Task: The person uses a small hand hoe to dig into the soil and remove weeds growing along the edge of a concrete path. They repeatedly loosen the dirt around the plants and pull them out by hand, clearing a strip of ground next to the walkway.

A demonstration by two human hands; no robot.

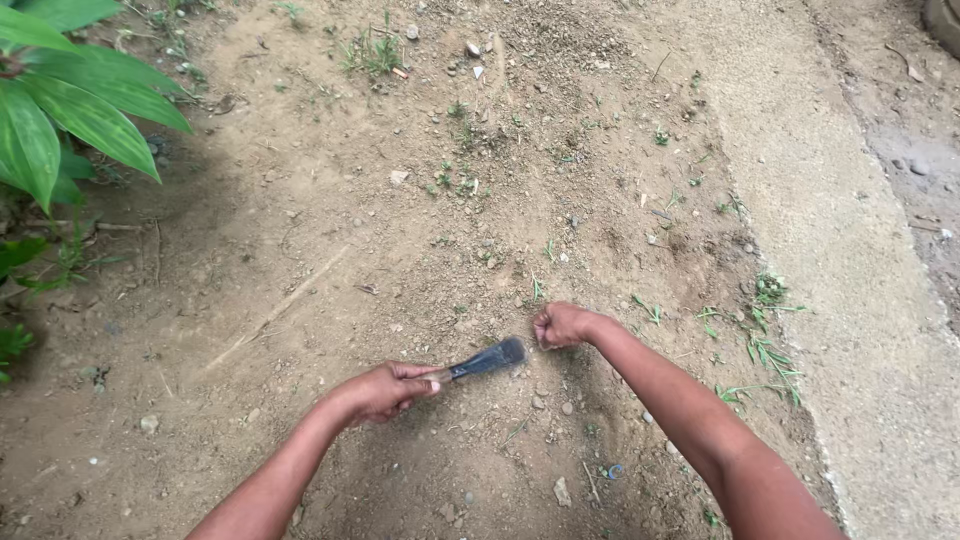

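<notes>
Down at ground level, and the left hand (385,390) is wrapped tight around the handle of a small digging tool (480,362), its dark flat blade lying low over the bare soil (330,240) and pointing toward the other fist. The right hand (562,325) is balled shut just beyond the blade tip, knuckles down at the dirt; it looks to be pinching something small, perhaps a weed, but what sits inside the fist cannot be made out. To my eye this is weeding work, and doing it well means keeping that blade shallow and angled under the roots while the closed hand pulls straight up near the base, so the stem does not snap off at the surface. Plenty of candidates close by: thin grass sprouts (765,350) scattered along the right, next to the pale concrete strip (850,230), and more little tufts further up the patch. Broad green leaves (70,110) hang in at the left edge, well apart from the action. As for containers, no bucket, bag or basket shows anywhere in view, so nothing collected can be seen; only pebbles and loose soil.
</notes>
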